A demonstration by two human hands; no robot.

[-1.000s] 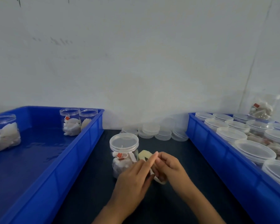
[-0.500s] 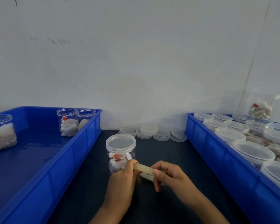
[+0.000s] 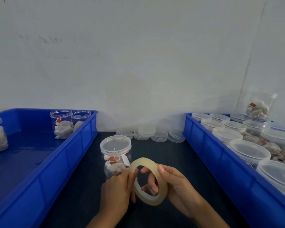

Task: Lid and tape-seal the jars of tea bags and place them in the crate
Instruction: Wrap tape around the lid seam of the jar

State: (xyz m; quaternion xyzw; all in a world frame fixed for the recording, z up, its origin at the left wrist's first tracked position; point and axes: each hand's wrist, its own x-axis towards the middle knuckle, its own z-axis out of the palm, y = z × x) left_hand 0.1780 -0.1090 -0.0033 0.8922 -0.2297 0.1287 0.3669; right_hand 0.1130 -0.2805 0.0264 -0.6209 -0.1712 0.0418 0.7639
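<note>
A: Blue plastic is the biggest thing here: the left crate [image 3: 39, 162] takes the whole left side, and the right crate [image 3: 220, 162] takes the right side. Both stand on a dark table [image 3: 179, 153], in front of a pale wall [image 3: 138, 55].

B: What is inside them?

A: In the left crate, three open jars [image 3: 62, 124] with white tea bags, without lids: two touching each other at the far corner, one at the left edge of the view. The right crate is packed with lidded jars [image 3: 248, 150], close together. One more jar [image 3: 260, 106] stands on top of them at the far end, tilted.

B: And between the crates?

A: One jar with lid [image 3: 115, 155] stands upright on the table, near the left crate. It has tea bags with a red tag inside. Behind it, by the wall, lie low stacks of spare lids [image 3: 146, 132].

B: Where are the hands?

A: Close together, just in front of that jar. The right hand [image 3: 178, 186] grips a roll of tape [image 3: 148, 180], the thumb on the outer side and the fingers through the hole. The left hand [image 3: 117, 193] pinches the roll's left edge. The roll is held above the table, tilted, and its top edge overlaps the jar's lower part in the view. If it touches the jar, I cannot tell.
</note>
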